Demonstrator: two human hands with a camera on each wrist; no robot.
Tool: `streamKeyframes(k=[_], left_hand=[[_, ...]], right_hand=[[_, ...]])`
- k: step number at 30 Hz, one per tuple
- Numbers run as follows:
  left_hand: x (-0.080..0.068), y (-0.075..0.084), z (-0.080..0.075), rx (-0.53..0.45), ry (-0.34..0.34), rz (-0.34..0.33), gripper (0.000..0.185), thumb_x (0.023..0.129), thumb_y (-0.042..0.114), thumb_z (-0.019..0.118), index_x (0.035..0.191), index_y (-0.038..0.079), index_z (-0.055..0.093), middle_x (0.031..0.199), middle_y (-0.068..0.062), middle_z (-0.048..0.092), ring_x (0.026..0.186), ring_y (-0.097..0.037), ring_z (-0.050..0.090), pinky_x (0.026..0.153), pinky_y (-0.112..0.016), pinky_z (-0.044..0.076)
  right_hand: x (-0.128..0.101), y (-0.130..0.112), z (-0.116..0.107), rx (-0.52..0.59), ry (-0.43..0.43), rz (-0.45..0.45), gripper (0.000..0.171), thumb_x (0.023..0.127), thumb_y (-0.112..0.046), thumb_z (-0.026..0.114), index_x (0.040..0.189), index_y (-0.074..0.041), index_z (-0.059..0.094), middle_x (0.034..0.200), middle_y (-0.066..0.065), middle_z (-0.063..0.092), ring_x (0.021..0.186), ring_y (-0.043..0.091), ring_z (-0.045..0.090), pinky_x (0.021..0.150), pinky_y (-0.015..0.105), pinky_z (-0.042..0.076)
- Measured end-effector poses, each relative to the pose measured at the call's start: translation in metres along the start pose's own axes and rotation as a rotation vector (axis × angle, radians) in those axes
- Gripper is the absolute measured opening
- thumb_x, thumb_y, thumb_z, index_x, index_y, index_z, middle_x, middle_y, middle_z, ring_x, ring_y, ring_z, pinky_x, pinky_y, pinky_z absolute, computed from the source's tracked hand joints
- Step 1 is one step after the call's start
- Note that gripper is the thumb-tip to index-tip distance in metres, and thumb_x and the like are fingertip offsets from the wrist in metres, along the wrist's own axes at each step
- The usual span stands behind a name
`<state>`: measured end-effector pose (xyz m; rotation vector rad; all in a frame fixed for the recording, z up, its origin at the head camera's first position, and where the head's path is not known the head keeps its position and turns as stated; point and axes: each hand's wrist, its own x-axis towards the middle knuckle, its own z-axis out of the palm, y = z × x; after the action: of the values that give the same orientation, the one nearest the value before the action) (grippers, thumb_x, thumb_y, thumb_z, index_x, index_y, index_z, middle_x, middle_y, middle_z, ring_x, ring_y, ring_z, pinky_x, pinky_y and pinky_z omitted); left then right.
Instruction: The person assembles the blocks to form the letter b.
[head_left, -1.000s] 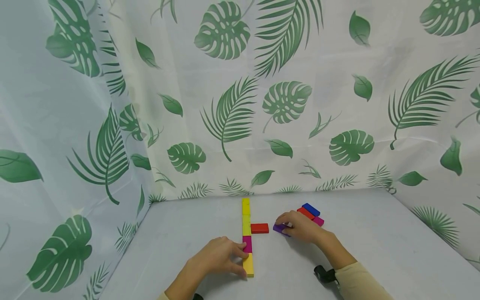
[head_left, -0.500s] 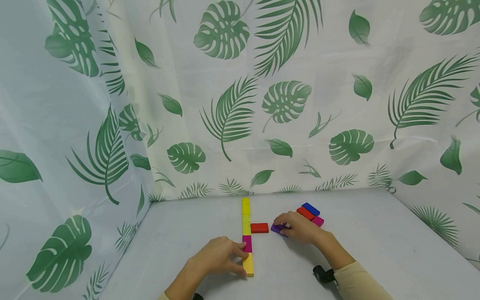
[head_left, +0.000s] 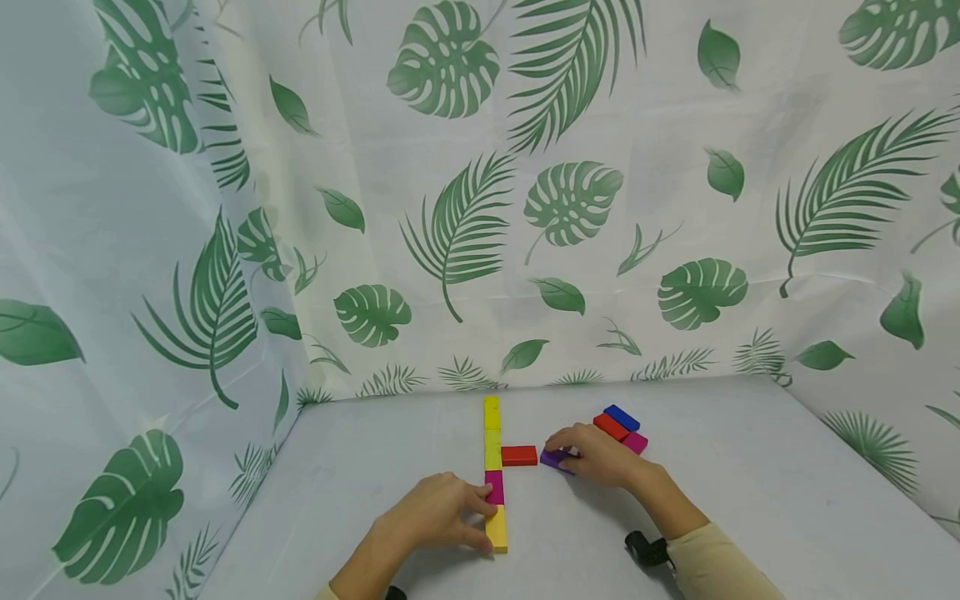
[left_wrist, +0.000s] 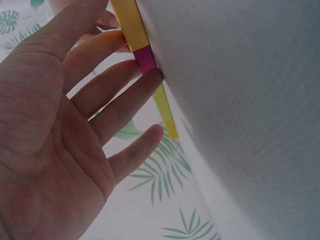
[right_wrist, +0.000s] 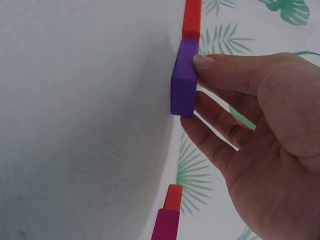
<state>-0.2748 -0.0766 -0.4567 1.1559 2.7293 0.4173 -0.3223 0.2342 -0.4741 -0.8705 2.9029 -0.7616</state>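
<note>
Head view: perhaps eight blocks (head_left: 519, 456), two hands (head_left: 431, 515).

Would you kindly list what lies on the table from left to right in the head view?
Left hand → line of yellow and pink blocks → red block → purple block → right hand → blue block
</note>
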Motion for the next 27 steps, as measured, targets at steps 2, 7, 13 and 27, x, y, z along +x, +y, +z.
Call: streamKeyframes(k=[2,7,13,27], left_hand=[[-0.0002,0.0001,-0.0001,0.004,0.006,0.006,0.053,0.068,0.06,0.076,0.114,0.035,0.07,0.128,0.014,0.059,0.12,-0.007,0.054,0.099,-0.037,0.045],[-0.0001,0.0001,0.0001,0.008,0.011,0.01,0.052,0.069,0.06,0.076,0.113,0.034,0.07,0.128,0.014,0.059,0.12,-0.007,0.055,0.099,-0.036,0.045],[0.0006,-0.0003,0.0001,-0.005,-0.019,-0.025,0.053,0.067,0.062,0.075,0.114,0.037,0.069,0.128,0.014,0.059,0.12,-0.007,0.055,0.099,-0.038,0.045],[0.0016,-0.0027,0.0012,-0.012,-0.012,-0.014,0.053,0.066,0.063,0.075,0.113,0.038,0.069,0.126,0.015,0.06,0.119,-0.006,0.055,0.098,-0.037,0.046]], right_hand=[[0.0006,-0.0002,-0.0003,0.002,-0.003,-0.01,0.032,0.089,-0.009,0.067,0.12,-0.015,0.068,0.12,-0.001,0.066,0.114,0.023,0.059,0.091,0.043,0.051],[0.0013,-0.0008,-0.0013,0.006,-0.012,-0.027,0.03,0.089,-0.009,0.067,0.119,-0.015,0.07,0.12,0.001,0.066,0.115,0.024,0.059,0.091,0.043,0.051],[0.0016,-0.0017,-0.0019,0.012,-0.018,-0.039,0.029,0.089,-0.007,0.067,0.117,-0.014,0.071,0.12,0.002,0.067,0.114,0.026,0.06,0.091,0.044,0.051],[0.0028,-0.0021,-0.0012,-0.011,-0.021,-0.047,0.028,0.089,-0.009,0.067,0.116,-0.015,0.071,0.118,0.0,0.067,0.113,0.024,0.06,0.09,0.042,0.052]])
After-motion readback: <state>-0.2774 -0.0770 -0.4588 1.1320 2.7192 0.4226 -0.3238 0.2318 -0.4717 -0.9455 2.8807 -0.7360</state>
